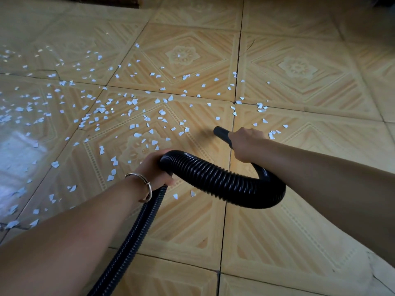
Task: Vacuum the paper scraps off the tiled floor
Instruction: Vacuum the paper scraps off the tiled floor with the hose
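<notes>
Tiled floor (299, 92): paper scraps (129, 102) strewn over left and centre, a few right of the nozzle (220, 132). Hose (224, 182): rises from bottom centre, loops between the hands. Left hand (154, 169) grips its bend; right hand (245, 144), farther right, grips the nozzle.

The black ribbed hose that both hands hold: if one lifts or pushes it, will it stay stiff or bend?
Probably floppy: the hose curves in a tight loop between the left hand and the right hand. Its ribs likely give grip, so hardly slippery. The smooth nozzle looks rigid.
</notes>
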### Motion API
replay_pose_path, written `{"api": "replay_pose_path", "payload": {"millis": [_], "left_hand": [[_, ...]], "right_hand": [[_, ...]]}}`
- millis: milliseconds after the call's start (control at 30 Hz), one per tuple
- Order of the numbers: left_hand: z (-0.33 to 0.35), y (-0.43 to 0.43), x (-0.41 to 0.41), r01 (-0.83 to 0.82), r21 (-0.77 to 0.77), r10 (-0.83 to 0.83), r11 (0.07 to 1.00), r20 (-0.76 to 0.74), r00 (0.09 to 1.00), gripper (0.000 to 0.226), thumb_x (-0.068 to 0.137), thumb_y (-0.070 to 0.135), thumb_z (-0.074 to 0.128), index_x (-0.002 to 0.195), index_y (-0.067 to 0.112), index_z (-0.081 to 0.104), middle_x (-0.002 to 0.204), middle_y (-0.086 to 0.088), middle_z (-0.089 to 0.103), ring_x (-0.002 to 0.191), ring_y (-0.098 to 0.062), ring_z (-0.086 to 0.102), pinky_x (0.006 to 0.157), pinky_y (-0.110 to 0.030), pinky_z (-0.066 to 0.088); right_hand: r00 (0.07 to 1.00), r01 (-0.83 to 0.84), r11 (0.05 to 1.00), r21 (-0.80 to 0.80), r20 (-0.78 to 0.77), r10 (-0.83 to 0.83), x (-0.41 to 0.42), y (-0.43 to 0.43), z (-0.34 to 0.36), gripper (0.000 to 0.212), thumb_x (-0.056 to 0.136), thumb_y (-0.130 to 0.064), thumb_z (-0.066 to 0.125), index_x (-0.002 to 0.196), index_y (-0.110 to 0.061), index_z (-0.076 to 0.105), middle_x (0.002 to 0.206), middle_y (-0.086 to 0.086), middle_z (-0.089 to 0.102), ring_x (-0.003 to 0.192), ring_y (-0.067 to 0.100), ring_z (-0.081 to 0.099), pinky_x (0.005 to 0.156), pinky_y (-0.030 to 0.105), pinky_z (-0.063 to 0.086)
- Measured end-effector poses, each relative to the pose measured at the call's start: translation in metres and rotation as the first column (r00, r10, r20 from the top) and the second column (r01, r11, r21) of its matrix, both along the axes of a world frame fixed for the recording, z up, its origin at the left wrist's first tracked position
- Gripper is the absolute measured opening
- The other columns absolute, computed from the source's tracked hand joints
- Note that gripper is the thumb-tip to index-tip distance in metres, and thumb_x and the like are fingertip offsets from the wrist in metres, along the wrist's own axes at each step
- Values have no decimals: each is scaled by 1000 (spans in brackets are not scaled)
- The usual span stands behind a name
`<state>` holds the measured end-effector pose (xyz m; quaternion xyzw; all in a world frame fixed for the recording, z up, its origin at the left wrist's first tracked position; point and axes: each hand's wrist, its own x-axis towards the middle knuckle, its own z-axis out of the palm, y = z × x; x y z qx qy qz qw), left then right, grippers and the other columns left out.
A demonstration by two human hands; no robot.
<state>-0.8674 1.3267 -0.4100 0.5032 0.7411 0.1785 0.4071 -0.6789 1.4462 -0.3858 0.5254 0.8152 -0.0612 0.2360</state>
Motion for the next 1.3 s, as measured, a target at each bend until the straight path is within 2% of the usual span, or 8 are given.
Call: {"api": "replay_pose_path", "payload": {"millis": [67, 133, 333, 667, 800, 900, 1133, 1300], "left_hand": [[1, 5, 3, -41, -21, 40, 999, -27, 999, 44, 66, -5, 71, 84, 31, 53, 67, 20, 51, 67, 1, 51, 56, -2, 39], [-2, 4, 0, -92, 29, 92, 995, -27, 995, 40, 71, -5, 70, 91, 24, 50, 70, 19, 47, 62, 1, 45, 49, -3, 31], [-13, 3, -18, -69, 88, 83, 994, -178, 981, 21, 79, 4, 64, 96, 14, 57, 82, 9, 54, 74, -8, 51, 67, -11, 35], [-5, -18, -7, -24, 77, 16, 997, 107, 994, 36, 78, -8, 62, 71, 27, 54, 72, 11, 55, 67, -3, 52, 62, -11, 45], [-9, -51, 1, 50, 159, -84, 986, 214, 973, 14, 62, 9, 64, 71, 19, 60, 74, -16, 62, 71, -33, 58, 72, -43, 51], [-6, -69, 4, 84, 148, -122, 985, 273, 954, 15, 61, 5, 59, 70, 18, 60, 76, -21, 61, 73, -33, 56, 77, -53, 49], [10, -69, 9, 68, 167, -142, 984, 481, 865, 9, 71, -4, 54, 71, 5, 57, 70, -12, 51, 64, -10, 50, 64, -20, 43], [-2, -49, -18, 122, 128, -153, 984, 271, 950, 36, 68, -5, 63, 64, 31, 63, 68, 3, 62, 71, -17, 54, 76, -38, 49]], "right_hand": [[999, -42, 999, -16, -15, 42, -3, 4, -3, 36, 92, -10, 53, 128, -15, 49, 76, 1, 37, 63, 15, 42, 46, 25, 29], [997, -72, 997, -20, -32, 71, -10, 10, -5, 38, 92, -12, 54, 129, -18, 48, 76, 1, 37, 63, 15, 42, 46, 25, 29], [982, -173, 985, -25, -75, 171, -47, 17, -11, 41, 91, -13, 56, 131, -19, 48, 76, 0, 37, 61, 14, 41, 46, 24, 29], [958, -288, 944, -158, -55, 283, -17, -36, 8, 52, 93, -20, 56, 141, -28, 36, 88, 0, 39, 87, 21, 51, 67, 29, 41], [948, -307, 928, -210, 13, 317, 12, -73, 19, 56, 95, -20, 53, 145, -31, 30, 109, 6, 49, 103, 25, 55, 76, 32, 44], [939, -315, 911, -265, 49, 339, 26, -99, 25, 58, 96, -20, 51, 147, -32, 27, 102, 3, 45, 101, 25, 55, 75, 32, 44], [925, -373, 894, -247, -28, 379, -5, -123, 19, 53, 94, -20, 53, 143, -28, 33, 106, 6, 50, 96, 25, 56, 66, 31, 39], [991, -135, 959, -251, -22, 133, -12, -98, 17, 50, 95, -19, 54, 141, -26, 36, 95, 2, 44, 84, 20, 49, 68, 29, 42]]}}
